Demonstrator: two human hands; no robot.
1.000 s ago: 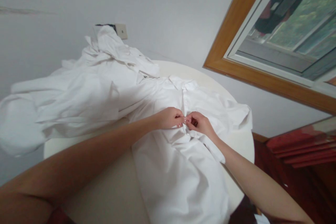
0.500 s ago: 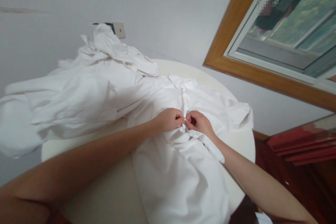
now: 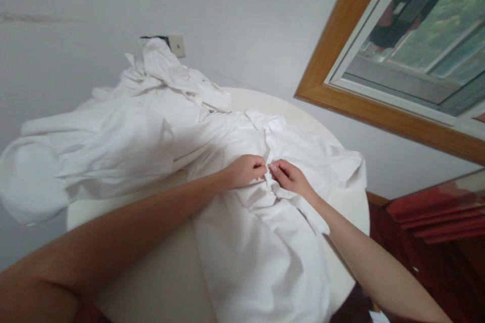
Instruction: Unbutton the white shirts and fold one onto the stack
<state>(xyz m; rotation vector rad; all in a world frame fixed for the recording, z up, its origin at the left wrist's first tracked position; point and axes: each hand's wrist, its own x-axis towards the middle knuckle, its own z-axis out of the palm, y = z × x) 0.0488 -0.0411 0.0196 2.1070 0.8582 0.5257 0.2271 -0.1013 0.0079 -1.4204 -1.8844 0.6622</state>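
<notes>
A white shirt (image 3: 261, 247) lies spread over a round white table (image 3: 151, 267), its collar towards the wall and its lower part draped over the near edge. My left hand (image 3: 248, 170) pinches the front placket at mid-shirt, fingers closed on the cloth. Close against it on the other side of the placket, my right hand (image 3: 290, 176) is closed on the fabric with thumb and forefinger. The fingertips of both hands nearly meet. Any button between them is too small to make out.
More white garments (image 3: 125, 136) are heaped on the table's left side and hang past its edge. Behind stands a pale wall with a socket (image 3: 177, 46). A wood-framed window (image 3: 341, 25) is at upper right, red folded cloth (image 3: 439, 207) at lower right.
My right hand's fingers have straightened somewhat and shifted slightly at the placket. My left hand keeps its pinch in nearly the same place. The view has moved a little.
</notes>
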